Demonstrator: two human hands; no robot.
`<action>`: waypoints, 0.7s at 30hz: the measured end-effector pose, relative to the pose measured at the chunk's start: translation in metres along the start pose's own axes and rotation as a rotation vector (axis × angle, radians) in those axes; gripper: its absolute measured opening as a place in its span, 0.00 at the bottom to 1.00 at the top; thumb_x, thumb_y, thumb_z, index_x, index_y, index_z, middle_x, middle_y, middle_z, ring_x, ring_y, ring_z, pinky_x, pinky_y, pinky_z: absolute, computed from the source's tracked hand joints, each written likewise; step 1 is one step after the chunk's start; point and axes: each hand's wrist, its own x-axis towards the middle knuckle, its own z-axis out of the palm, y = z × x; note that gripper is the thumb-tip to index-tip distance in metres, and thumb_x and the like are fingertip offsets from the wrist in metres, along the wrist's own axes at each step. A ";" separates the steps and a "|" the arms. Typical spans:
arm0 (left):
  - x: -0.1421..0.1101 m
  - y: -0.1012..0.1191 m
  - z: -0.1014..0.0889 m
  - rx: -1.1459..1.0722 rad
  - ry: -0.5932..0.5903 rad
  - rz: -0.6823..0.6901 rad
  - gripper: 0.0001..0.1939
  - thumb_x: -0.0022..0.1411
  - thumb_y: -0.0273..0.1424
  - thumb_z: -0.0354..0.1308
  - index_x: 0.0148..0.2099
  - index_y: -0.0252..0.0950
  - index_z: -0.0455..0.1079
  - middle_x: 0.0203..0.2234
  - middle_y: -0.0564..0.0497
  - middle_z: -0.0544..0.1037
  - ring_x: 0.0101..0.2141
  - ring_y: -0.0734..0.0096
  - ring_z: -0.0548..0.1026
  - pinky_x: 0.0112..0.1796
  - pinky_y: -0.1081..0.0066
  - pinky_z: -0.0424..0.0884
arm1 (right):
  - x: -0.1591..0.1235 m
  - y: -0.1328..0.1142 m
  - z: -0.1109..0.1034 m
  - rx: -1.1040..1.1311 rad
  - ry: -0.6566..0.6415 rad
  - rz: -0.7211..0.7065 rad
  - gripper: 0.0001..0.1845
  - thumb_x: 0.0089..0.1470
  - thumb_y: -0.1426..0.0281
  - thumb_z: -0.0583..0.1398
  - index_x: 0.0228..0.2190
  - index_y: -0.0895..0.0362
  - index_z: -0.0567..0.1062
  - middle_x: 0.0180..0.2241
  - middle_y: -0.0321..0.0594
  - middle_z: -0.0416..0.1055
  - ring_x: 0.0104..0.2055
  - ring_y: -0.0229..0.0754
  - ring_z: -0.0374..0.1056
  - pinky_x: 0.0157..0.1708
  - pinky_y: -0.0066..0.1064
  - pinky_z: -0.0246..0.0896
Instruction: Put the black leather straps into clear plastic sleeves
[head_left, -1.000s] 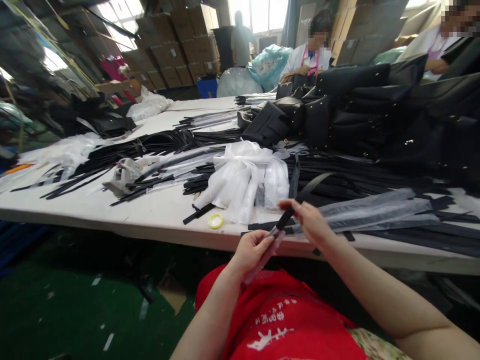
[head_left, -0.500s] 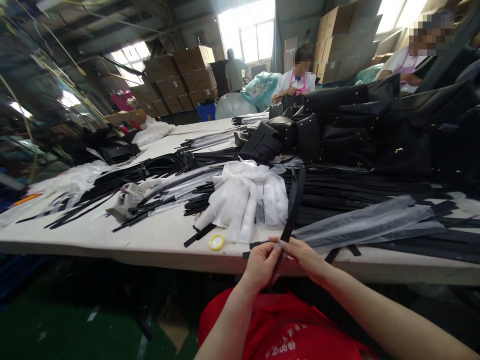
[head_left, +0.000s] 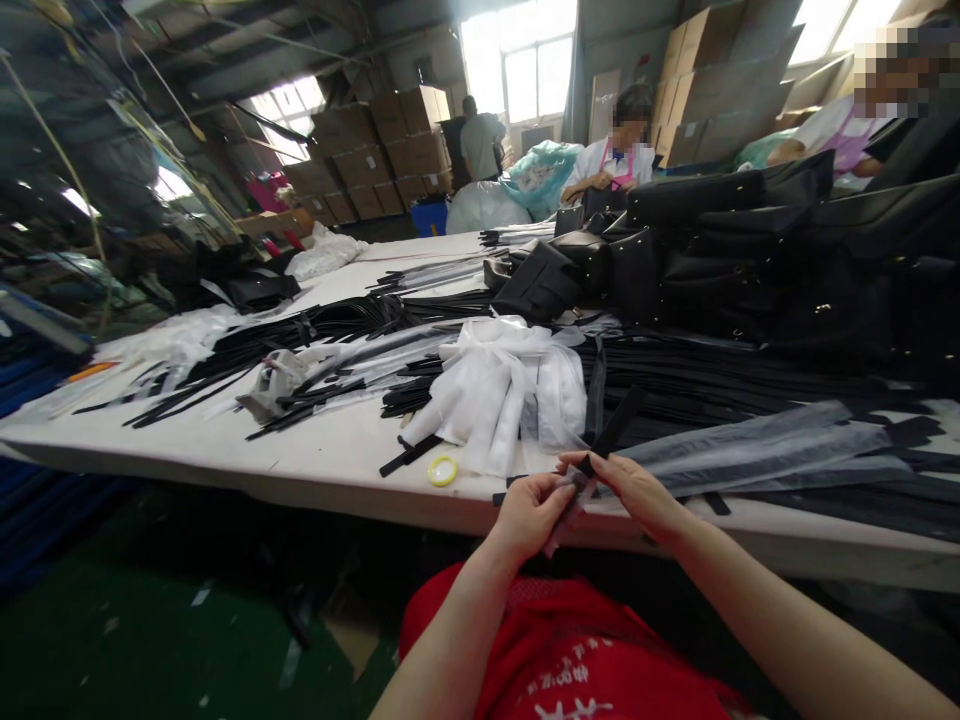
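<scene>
In front of me, at the table's front edge, my left hand (head_left: 534, 512) pinches a crumpled clear plastic sleeve (head_left: 564, 522), whose end hangs below the fingers. Close beside it, my right hand (head_left: 636, 488) is closed on a flat black strap (head_left: 619, 420) that slants up and to the right. Strap and sleeve meet between my fingertips; how far the strap sits inside is hidden. Just beyond lies a heap of white plastic sleeves (head_left: 495, 385). A yellow tape roll (head_left: 442, 471) rests on the table left of my hands.
Many black straps (head_left: 720, 365) and long clear sleeves (head_left: 757, 440) lie to the right. Black bags (head_left: 750, 240) are piled behind them. More straps (head_left: 352, 325) spread leftward across the white table (head_left: 315, 462). A co-worker (head_left: 619, 150) is at the far side.
The strap has tipped from nearly upright to slanting right, its top now lower. My right hand has shifted slightly right, and the plastic at my left fingers shows more. The camera view has turned left.
</scene>
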 end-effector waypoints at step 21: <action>-0.019 -0.003 -0.010 0.059 -0.424 -0.225 0.27 0.55 0.51 0.63 0.39 0.29 0.75 0.27 0.47 0.79 0.25 0.71 0.75 0.28 0.74 0.69 | -0.021 -0.015 -0.043 0.150 0.328 -0.007 0.23 0.52 0.49 0.63 0.32 0.57 0.78 0.29 0.41 0.77 0.15 0.30 0.55 0.15 0.25 0.49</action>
